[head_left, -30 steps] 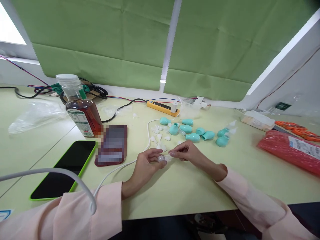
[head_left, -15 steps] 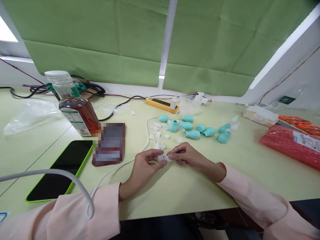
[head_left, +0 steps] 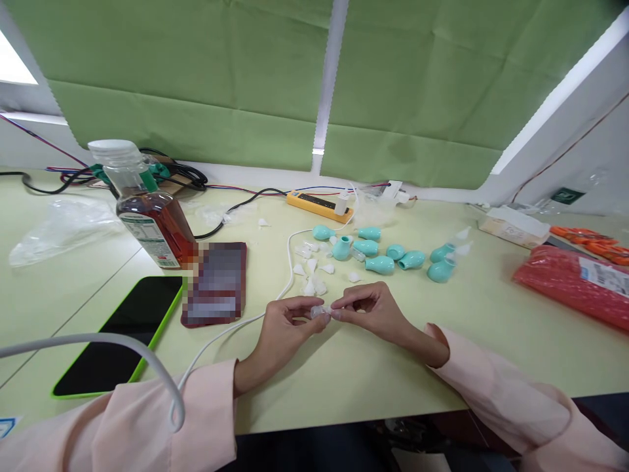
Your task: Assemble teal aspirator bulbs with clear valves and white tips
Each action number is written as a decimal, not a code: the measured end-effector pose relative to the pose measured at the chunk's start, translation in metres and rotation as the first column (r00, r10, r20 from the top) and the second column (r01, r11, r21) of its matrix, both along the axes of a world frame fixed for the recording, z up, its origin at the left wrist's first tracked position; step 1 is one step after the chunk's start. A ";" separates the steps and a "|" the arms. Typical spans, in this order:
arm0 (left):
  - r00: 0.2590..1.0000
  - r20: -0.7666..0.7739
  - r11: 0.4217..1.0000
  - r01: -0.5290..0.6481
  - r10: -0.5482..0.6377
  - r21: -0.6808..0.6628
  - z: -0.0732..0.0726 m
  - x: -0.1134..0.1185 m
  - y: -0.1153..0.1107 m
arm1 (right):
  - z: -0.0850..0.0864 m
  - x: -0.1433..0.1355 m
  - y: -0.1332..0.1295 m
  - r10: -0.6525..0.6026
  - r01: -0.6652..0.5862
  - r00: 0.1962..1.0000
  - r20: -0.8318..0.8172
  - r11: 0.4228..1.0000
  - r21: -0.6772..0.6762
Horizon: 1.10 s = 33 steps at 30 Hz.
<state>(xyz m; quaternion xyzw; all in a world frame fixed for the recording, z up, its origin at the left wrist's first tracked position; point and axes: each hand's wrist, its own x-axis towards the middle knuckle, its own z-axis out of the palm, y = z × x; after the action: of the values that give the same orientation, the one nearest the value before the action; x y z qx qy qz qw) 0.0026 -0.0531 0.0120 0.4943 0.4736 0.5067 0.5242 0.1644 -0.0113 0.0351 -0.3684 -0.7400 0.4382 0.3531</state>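
Near the table's front, my left hand (head_left: 287,328) pinches a small clear plastic piece (head_left: 319,313) between thumb and fingers. My right hand (head_left: 376,311) has its thumb and index fingertip closed at the right end of the same piece. Beyond my hands lie several teal bulbs (head_left: 379,265), one standing with its opening up. White cone-shaped tips (head_left: 309,286) and small clear parts (head_left: 305,249) are scattered left of the bulbs. Two bulbs at the right (head_left: 441,269) have pale tips beside or on them; which, I cannot tell.
At the left stand a bottle of amber liquid (head_left: 157,226), a green-edged phone (head_left: 122,328) and a dark red phone (head_left: 219,282). A white cable (head_left: 289,262) crosses the table (head_left: 344,387). Farther back is a yellow power strip (head_left: 314,206); a red package (head_left: 570,282) lies right.
My right hand has shifted slightly right and its fingers have moved toward the piece's right end. My left hand has barely moved.
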 end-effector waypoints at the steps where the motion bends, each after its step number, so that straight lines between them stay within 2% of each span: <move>1: 1.000 0.001 1.000 -0.002 0.002 0.000 0.000 0.000 0.000 | 0.000 0.000 0.000 0.003 -0.003 1.000 0.013 0.998 0.061; 4: 1.000 -0.006 1.000 -0.018 0.018 -0.010 0.000 0.000 0.000 | 0.001 0.000 -0.002 0.013 -0.022 0.999 0.031 0.952 0.307; 7: 0.999 -0.017 0.999 -0.035 0.035 -0.006 0.001 -0.001 -0.001 | 0.000 -0.001 -0.005 0.033 -0.038 0.999 0.019 0.843 0.536; 9: 0.999 -0.021 0.999 -0.034 0.034 0.023 0.001 -0.001 -0.002 | -0.001 -0.001 -0.006 0.074 -0.058 0.997 -0.003 0.807 0.587; 10: 0.999 -0.021 0.999 -0.030 0.031 0.042 0.001 -0.001 -0.002 | -0.001 -0.001 -0.006 0.098 -0.071 0.995 -0.017 0.822 0.565; 12: 0.999 -0.024 0.998 -0.023 0.024 0.067 0.002 0.000 -0.004 | -0.003 -0.001 -0.005 0.142 -0.101 0.987 -0.070 0.906 0.412; 14: 0.999 -0.035 0.997 -0.021 0.024 0.073 0.003 0.001 -0.005 | -0.004 -0.002 -0.003 0.161 -0.135 0.974 -0.162 0.978 0.160; 16: 0.998 -0.054 0.996 -0.030 0.035 0.081 0.004 0.002 -0.006 | -0.005 -0.003 0.001 0.142 -0.165 0.952 -0.272 0.984 -0.065; 19: 0.994 -0.093 0.989 -0.051 0.064 0.141 0.006 0.002 -0.006 | -0.006 -0.003 0.005 0.094 -0.192 0.943 -0.319 0.937 -0.293; 23: 0.989 -0.133 0.979 -0.043 0.070 0.199 0.009 0.003 -0.008 | -0.007 0.001 0.009 0.134 -0.232 0.967 -0.217 0.816 -0.530; 26: 0.986 -0.160 0.976 -0.014 0.050 0.217 0.010 0.002 -0.010 | -0.006 0.004 0.012 0.152 -0.246 0.968 -0.202 0.746 -0.619; 33: 0.962 -0.270 0.951 0.041 0.045 0.305 0.009 0.002 -0.013 | -0.005 0.000 0.007 0.073 -0.270 0.953 -0.294 0.643 -0.716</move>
<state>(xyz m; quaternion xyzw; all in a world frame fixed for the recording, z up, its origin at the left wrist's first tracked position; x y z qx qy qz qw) 0.0043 -0.0663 0.0206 0.6346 0.4573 0.5015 0.3696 0.1642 -0.0042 0.0296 -0.3532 -0.4773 0.7760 0.2126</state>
